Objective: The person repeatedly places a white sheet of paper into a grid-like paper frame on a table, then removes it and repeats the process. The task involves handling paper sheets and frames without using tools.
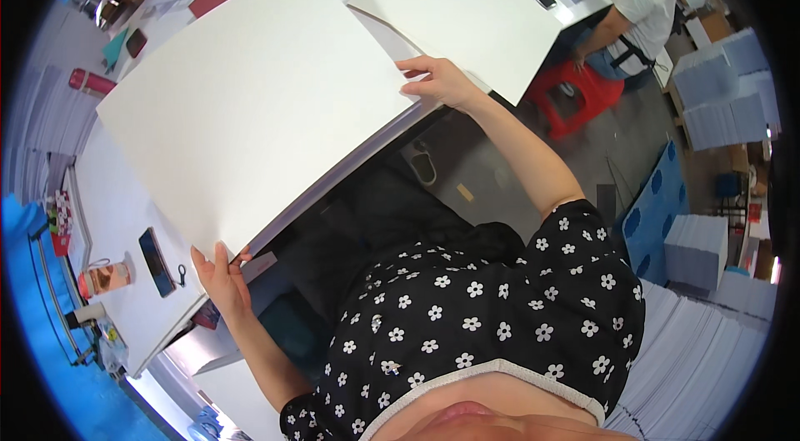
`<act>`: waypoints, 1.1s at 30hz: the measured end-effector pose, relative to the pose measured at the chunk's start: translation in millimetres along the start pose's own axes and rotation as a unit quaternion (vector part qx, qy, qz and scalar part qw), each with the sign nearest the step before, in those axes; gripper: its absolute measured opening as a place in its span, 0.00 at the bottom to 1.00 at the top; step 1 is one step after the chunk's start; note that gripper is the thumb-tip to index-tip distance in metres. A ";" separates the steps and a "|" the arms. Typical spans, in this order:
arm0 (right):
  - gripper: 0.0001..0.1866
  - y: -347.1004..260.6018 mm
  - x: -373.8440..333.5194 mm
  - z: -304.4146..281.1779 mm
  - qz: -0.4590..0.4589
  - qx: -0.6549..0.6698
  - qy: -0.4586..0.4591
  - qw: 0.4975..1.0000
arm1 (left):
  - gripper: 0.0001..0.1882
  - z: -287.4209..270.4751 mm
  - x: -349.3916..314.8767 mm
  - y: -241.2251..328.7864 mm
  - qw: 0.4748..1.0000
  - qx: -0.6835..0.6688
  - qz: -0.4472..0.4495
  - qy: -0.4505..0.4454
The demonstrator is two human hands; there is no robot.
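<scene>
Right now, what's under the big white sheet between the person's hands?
White tabletop shows beside the sheet, suggesting it continues underneath; whatever else lies there is covered.

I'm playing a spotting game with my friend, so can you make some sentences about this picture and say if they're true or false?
1. The right hand is at the right corner of the big white sheet. True.
2. The left hand is holding a spoon. False: it is at the sheet's nearest corner.
3. A phone lies to the left of the left hand. True.
4. The stool is blue. False: it is red.
5. The black top has white flowers on it. True.
</scene>
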State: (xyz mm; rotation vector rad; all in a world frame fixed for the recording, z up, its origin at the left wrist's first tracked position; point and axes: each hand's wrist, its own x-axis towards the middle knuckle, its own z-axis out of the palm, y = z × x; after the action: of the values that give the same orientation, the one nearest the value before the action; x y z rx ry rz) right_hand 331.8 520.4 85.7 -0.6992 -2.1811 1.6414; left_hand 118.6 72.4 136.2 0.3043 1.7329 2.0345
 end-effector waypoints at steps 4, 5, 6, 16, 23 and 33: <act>0.28 1.0 -4.7 1.5 0.027 0.025 -0.013 0.999 | 0.22 1.1 1.4 2.4 1.000 0.012 0.000 -0.007; 0.28 -4.9 -6.3 2.1 0.037 0.033 -0.019 0.999 | 0.22 -0.7 1.8 2.8 1.000 0.017 0.000 -0.008; 0.28 -6.3 -8.2 2.2 0.047 0.041 -0.023 0.998 | 0.22 -2.0 2.8 2.4 1.000 0.019 -0.002 -0.015; 0.27 -4.9 -10.2 1.5 0.055 0.003 -0.033 0.998 | 0.22 -1.0 6.8 4.0 0.999 0.035 0.002 -0.016; 0.27 2.7 -10.6 4.3 0.074 -0.003 -0.022 0.997 | 0.22 -1.9 6.9 0.2 0.999 0.032 0.002 -0.011; 0.32 9.3 -36.1 24.9 -0.108 -0.300 0.137 0.938 | 0.21 -3.6 8.4 -7.9 0.999 0.035 0.020 -0.020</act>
State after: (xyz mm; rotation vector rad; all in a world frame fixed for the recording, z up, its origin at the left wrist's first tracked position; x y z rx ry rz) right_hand 350.3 482.3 71.0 -0.7486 -2.4396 0.7076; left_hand 111.1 74.1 126.9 0.4030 1.7901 1.9831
